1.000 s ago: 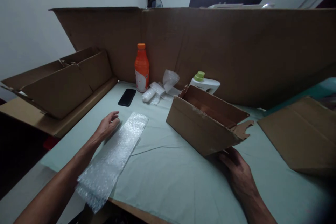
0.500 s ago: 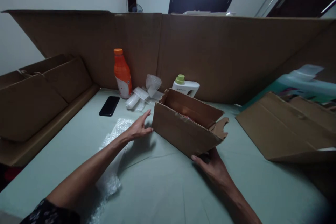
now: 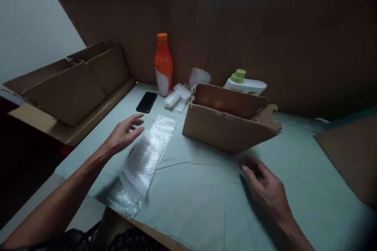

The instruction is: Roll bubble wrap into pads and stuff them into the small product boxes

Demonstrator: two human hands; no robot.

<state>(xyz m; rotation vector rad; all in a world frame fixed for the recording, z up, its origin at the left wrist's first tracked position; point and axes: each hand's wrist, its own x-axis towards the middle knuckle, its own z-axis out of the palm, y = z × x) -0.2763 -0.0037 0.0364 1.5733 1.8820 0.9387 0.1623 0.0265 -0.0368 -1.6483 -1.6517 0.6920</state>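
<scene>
Two bare hands were over a pale green cloth-covered table (image 3: 206,204), and neither held anything. The left hand (image 3: 123,135) was at 9 o'clock from the table's middle, fingers loosely spread, hovering at the left edge of a long strip of bubble wrap (image 3: 145,162); whether it touched the wrap could not be told. The strip lay flat, running from 7 o'clock toward 1 o'clock. The right hand (image 3: 266,188) was at 5 o'clock, palm down, fingers loosely curled, just short of an open cardboard box (image 3: 226,131) and not touching it. The box stood at 12 o'clock from the right hand, tilted, with its opening facing up and away. Beyond it, at 11 o'clock, were an orange bottle (image 3: 163,64), a black phone (image 3: 146,102) and crumpled wrap scraps (image 3: 182,92); a white bottle with a green cap (image 3: 244,83) lay at 1 o'clock.
</scene>
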